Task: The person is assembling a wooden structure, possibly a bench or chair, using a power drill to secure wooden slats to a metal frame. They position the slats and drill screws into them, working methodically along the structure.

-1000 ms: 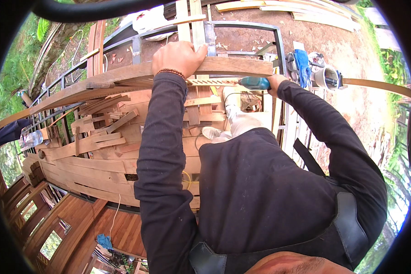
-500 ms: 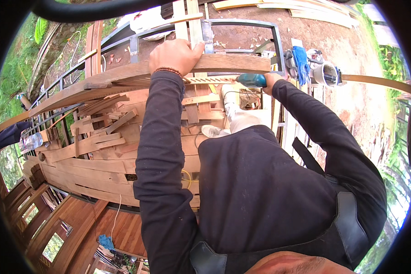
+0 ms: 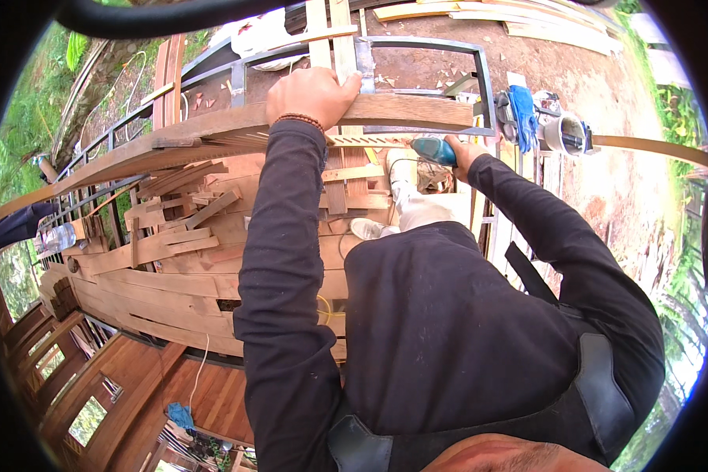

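Observation:
My left hand (image 3: 313,96), with a beaded bracelet at the wrist, grips the top of a long wooden plank (image 3: 409,112) that runs from the right middle down to the far left. Its fingers wrap over the far edge, where their tips are hidden. My right hand (image 3: 467,155) is closed round a teal power tool (image 3: 434,150) just below the plank's right end. The tool's exact kind does not show. Its front points left, beside a light strip (image 3: 370,141) with slanted notches along the plank's near side.
A grey metal frame (image 3: 484,86) stands beyond the plank. Wood offcuts (image 3: 165,244) lie heaped on planks at the left. Blue gloves (image 3: 522,118) hang beside a bucket (image 3: 560,134) at the right. A yellow cord (image 3: 327,311) lies near my left sleeve.
The teal tool has tilted, its rear end dropping lower, and my right hand has come down slightly with it. My left hand keeps its grip on the plank. The whole view has shifted a little.

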